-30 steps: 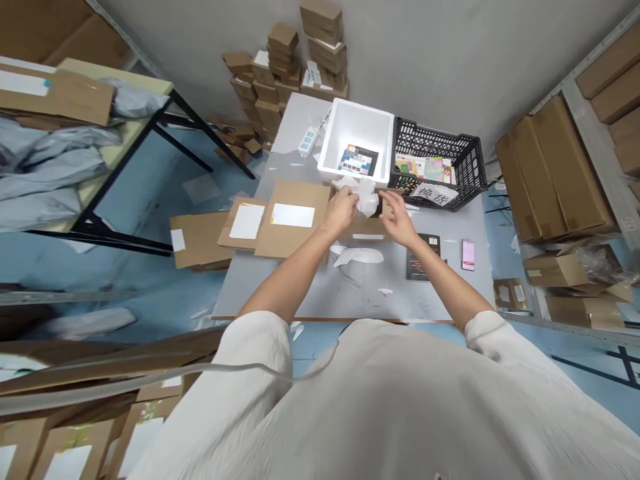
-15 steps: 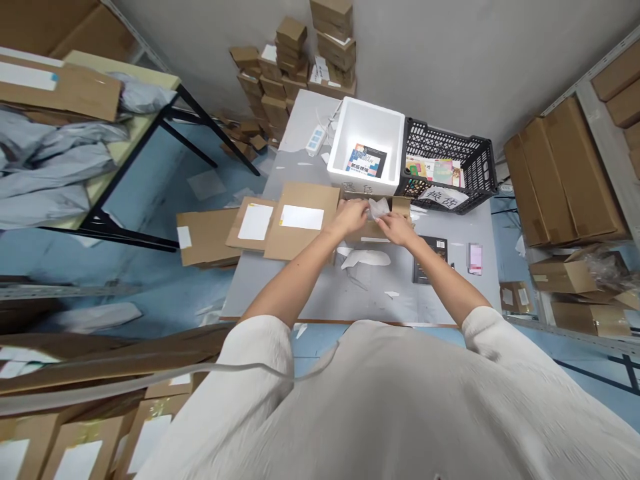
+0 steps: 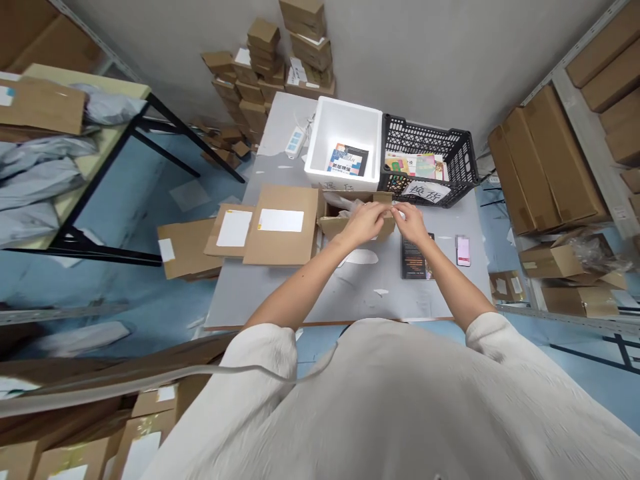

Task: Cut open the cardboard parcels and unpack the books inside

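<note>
An open cardboard box (image 3: 333,228) stands on the grey table with crumpled clear plastic wrap (image 3: 341,202) inside. My left hand (image 3: 367,223) is over the box's front wall, fingers bent and closed near its right corner. Fingertips almost touching it, my right hand (image 3: 412,224) pinches just beyond that corner. Whatever is between the fingers of either hand is too small to make out. A dark book (image 3: 414,259) lies below my right hand, partly covered by my forearm. Left of the open box rest a larger closed carton (image 3: 280,244) and a smaller labelled one (image 3: 220,248).
Behind the box stand a white bin (image 3: 320,140) with books and a black plastic crate (image 3: 463,160) holding more. A phone (image 3: 463,252) lies at the right, a power strip (image 3: 296,141) at the back left. Torn paper (image 3: 363,257) lies in front. Shelving (image 3: 585,127) flanks the right.
Both hands have moved from over the box's middle to its right end. The wrap that was between them now lies in the box's left part. The view has shifted slightly right.
</note>
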Available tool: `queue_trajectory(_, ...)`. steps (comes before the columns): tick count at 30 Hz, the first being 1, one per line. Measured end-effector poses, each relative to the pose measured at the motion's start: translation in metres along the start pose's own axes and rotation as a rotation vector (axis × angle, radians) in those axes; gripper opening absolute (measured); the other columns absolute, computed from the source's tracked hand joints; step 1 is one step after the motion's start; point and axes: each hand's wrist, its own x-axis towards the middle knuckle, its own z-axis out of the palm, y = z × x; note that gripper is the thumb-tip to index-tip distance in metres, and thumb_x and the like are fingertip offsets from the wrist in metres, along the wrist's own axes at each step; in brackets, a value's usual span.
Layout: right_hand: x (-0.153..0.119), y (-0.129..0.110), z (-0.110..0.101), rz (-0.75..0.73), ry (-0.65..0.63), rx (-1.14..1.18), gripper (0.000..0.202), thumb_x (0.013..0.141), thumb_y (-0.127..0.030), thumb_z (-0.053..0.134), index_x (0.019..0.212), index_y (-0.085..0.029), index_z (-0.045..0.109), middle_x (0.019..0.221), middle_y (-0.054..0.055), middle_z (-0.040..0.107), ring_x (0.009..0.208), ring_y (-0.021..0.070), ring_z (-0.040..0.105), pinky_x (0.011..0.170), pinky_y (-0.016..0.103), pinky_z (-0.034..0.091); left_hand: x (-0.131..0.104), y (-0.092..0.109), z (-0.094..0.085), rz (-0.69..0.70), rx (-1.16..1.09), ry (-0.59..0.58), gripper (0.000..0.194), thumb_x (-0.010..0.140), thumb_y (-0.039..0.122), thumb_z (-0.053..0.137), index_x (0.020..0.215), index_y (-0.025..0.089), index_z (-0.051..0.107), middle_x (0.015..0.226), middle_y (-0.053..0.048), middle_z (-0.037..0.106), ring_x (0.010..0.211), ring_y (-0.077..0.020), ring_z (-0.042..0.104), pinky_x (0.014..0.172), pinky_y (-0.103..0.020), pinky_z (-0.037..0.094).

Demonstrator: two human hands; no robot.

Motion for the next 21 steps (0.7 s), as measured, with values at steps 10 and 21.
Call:
queue_trajectory(10, -0.08, 0.124, -0.032, 0.268, 0.003, 0.167, 0.034, 0.107, -0.038, 0.06, 0.121, -0.021, 0.085, 0.131, 0.013, 0.084, 0.128, 0.031, 0.074, 0.122, 0.048, 0.055, 0.0, 0.049, 0.1, 0.015, -0.185, -0.173, 0.039, 0.102, 0.013, 0.055, 0.129, 0.023, 0.083, 0.128, -0.009, 0.083, 0.123, -0.0255, 0.077, 0.115, -0.04, 0.059)
queue_trajectory(21, -0.154, 0.208, 0.004, 0.626, -0.226, 0.316, 0.035, 0.094, -0.025, 0.067, 0.125, -0.024, 0.081, 0.132, 0.009, 0.085, 0.128, 0.0292, 0.077, 0.124, 0.049, 0.055, -0.028, 0.025, 0.216, -0.596, -0.356, -0.319, 0.038, 0.089, 0.016, 0.067, 0.124, 0.02, 0.083, 0.137, -0.01, 0.084, 0.123, -0.0279, 0.08, 0.118, -0.04, 0.06)
